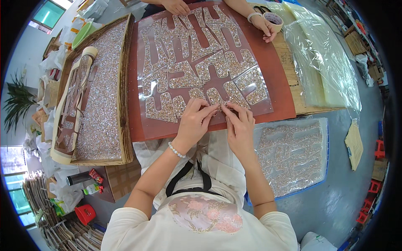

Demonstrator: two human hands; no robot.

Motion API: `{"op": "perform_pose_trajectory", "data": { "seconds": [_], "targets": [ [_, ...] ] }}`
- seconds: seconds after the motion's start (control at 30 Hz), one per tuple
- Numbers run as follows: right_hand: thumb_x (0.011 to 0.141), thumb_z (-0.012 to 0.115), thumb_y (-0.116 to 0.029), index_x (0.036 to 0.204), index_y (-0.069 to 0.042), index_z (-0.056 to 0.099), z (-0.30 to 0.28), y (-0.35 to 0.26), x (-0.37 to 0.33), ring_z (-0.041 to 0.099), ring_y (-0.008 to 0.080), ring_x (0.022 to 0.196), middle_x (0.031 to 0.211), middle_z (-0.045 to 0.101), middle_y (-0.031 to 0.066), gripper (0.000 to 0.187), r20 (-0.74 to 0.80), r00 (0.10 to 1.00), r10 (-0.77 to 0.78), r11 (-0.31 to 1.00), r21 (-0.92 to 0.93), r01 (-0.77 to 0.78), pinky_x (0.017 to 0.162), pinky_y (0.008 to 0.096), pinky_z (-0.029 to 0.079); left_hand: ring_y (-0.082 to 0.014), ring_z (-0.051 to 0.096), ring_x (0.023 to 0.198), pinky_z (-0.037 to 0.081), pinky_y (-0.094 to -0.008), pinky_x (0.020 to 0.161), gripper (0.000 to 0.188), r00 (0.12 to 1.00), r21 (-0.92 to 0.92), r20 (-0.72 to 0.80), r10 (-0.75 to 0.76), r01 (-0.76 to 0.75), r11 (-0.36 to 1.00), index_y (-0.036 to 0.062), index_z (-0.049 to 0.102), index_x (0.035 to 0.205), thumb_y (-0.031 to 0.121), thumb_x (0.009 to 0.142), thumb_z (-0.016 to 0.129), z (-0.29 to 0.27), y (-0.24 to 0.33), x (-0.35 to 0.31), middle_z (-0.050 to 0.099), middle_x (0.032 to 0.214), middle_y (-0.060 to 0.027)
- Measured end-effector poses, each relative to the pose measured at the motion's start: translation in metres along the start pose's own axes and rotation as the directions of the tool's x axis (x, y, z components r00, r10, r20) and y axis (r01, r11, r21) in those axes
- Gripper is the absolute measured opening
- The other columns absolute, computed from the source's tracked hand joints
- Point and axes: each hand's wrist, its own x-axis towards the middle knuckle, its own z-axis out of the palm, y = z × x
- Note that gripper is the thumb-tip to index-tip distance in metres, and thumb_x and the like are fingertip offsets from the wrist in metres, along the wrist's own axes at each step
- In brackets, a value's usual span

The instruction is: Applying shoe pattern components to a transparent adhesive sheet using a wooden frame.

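A clear plastic film lies on a reddish-brown board in front of me. On it sit several flat cut-out pieces covered in glittering gold and silver stones, set close together with gaps between. My left hand, a beaded bracelet at its wrist, is closed in a pinch at the near edge of one piece. My right hand pinches right beside it, the fingertips of both almost meeting. Whatever is between the fingertips is too small to make out.
At the left stands a wooden tray of loose stones, a cut-out frame lying across it. Opposite, another person's hands rest near the film, beside a tape roll. Plastic sheets lie right; below, another stone-covered sheet.
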Motion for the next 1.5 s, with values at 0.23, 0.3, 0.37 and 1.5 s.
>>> {"op": "perform_pose_trajectory", "data": {
  "seconds": [0.23,0.3,0.37,1.5],
  "targets": [
    [0.084,0.057,-0.001,0.12,-0.006,0.06,-0.001,-0.012,-0.001,0.05,0.0308,0.113,0.122,0.054,0.0089,0.036,-0.005,0.999,-0.053,0.998,-0.022,0.052,0.095,0.042,0.038,-0.0234,0.054,0.079,0.046,-0.0338,0.069,0.021,0.996,-0.063,-0.08,-0.027,0.022,0.998,0.0066,0.071,0.096,0.003,0.076,0.071,-0.004,-0.003,-0.002,0.056,0.086,-0.0069],
    [0.085,0.057,-0.002,0.12,-0.005,0.06,0.0,-0.013,-0.006,0.051,0.0319,0.113,0.123,0.054,0.0099,0.035,-0.015,0.998,-0.055,0.998,-0.015,0.055,0.095,0.042,0.039,-0.0255,0.056,0.084,0.047,-0.0359,0.072,0.015,0.994,-0.068,-0.083,-0.077,0.072,0.995,0.004,0.068,0.091,0.006,0.077,0.07,-0.006,-0.001,-0.001,0.057,0.087,-0.008],
    [0.086,0.057,-0.002,0.121,-0.005,0.059,0.002,-0.016,-0.012,0.05,0.0331,0.115,0.126,0.052,0.0125,0.035,-0.028,0.998,-0.052,0.998,0.028,0.053,0.095,0.0423,0.04,-0.0258,0.056,0.084,0.047,-0.0358,0.072,0.014,0.992,-0.081,-0.1,-0.078,0.07,0.994,0.0037,0.068,0.09,0.006,0.077,0.07,-0.008,-0.002,-0.004,0.058,0.088,-0.0084],
    [0.09,0.059,-0.022,0.104,-0.003,0.069,0.029,-0.086,0.021,0.041,0.0305,0.128,0.128,0.057,0.0089,0.026,0.255,0.961,-0.109,0.987,-0.089,0.135,0.107,0.0435,0.028,-0.0265,0.055,0.08,0.044,-0.0361,0.073,0.012,0.79,0.421,-0.35,-0.504,0.613,0.669,0.0005,0.064,0.089,0.009,0.082,0.068,-0.314,-0.096,-0.152,0.056,0.083,-0.0107]
  ]
}}
